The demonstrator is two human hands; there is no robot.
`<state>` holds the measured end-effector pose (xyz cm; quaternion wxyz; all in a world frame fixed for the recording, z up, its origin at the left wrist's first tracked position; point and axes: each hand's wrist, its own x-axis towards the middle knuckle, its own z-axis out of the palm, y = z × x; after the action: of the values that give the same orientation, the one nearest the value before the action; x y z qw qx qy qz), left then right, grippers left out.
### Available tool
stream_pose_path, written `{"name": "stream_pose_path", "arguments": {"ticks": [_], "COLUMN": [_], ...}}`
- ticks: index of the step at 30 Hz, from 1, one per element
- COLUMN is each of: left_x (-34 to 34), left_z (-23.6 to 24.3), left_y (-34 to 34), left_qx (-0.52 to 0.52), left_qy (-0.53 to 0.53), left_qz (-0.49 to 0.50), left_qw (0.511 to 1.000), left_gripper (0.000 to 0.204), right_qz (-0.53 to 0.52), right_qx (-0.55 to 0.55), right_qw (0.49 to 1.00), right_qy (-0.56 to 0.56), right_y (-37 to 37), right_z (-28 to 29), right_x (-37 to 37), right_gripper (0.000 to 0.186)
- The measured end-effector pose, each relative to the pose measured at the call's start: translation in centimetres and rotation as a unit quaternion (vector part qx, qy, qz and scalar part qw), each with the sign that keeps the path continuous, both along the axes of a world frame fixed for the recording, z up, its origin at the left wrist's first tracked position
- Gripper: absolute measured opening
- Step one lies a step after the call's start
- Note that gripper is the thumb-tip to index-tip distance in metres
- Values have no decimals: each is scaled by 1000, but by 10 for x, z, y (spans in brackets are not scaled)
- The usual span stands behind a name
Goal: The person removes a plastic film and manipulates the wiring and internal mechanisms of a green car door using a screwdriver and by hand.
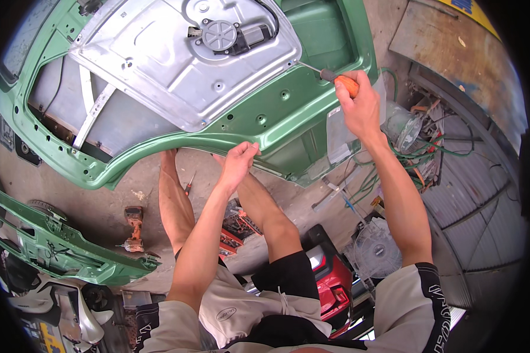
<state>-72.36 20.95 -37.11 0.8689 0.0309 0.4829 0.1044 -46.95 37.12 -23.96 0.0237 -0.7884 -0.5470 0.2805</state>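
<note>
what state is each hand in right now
Left hand: closed at the edge of the green door; firm grip cannot be told.
Right hand: closed, holding the orange-handled screwdriver.

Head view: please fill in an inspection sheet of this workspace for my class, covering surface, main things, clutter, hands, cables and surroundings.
Surface: grey floor, tools lying on it.
Main things: green door with silver panel and motor; screwdriver tip at the panel's corner.
Clutter: drill, second screwdriver, orange tool tray.
Hands: right hand grips the screwdriver; left hand curled at the door's lower edge, grip unclear.
Cables: green cable or hose, tangled, right.
Surroundings: another green car part left; fan and red machine below; ridged sheet right.
</note>
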Motion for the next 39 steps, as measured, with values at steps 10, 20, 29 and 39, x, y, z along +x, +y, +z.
{"name": "stream_pose_path", "arguments": {"ticks": [10,20,29,39], "left_x": [5,-9,-26,-30], "left_z": [2,0,2,4], "left_y": [-4,3,22,39], "left_qx": [-4,4,-19,10], "left_qy": [-2,-18,-7,4], "left_qz": [-15,13,35,40], "left_qw": [1000,1000,999,999], "left_gripper": [30,30,30,31], "right_qz": [303,-380,483,-415], "right_qx": [-2,-392,-265,-478], "right_qw": [952,805,799,751], "right_qy": [-52,234,-243,188], "right_y": [43,87,71,91], "right_z": [3,-11,-4,-18], "right_x": [1,19,-15,12], "right_gripper": [27,27,39,26]}}
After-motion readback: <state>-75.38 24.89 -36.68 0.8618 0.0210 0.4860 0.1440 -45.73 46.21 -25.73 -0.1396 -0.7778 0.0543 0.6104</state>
